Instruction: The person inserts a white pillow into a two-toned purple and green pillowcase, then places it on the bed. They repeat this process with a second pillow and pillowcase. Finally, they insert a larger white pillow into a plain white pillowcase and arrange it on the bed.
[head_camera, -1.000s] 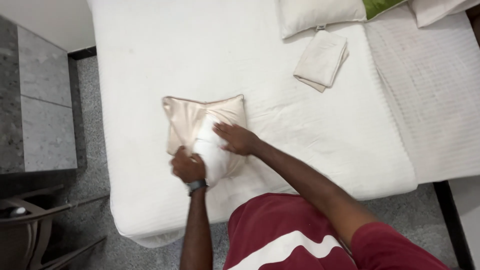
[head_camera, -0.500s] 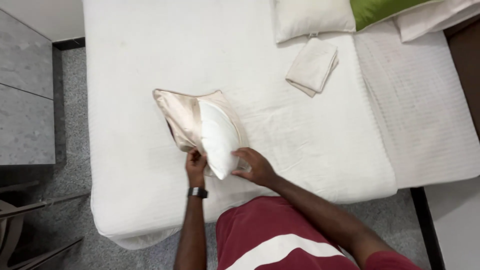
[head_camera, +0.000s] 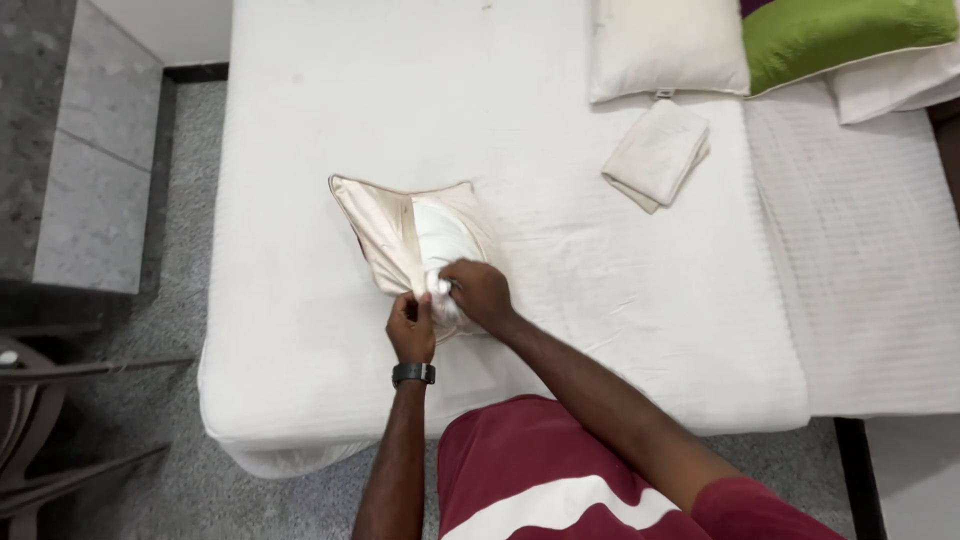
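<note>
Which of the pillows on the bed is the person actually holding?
The one in the shiny beige cover near the bed's front edge. The left hand and right hand grip its open end. The cream pillow and green pillow lie untouched at the far side.

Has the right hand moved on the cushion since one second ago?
Yes. The right hand came down from the upper part of the beige cushion cover to its lower opening, nearer the bed edge.

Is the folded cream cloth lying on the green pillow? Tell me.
No. The folded cream cloth lies on the white mattress, apart from the green pillow.
</note>
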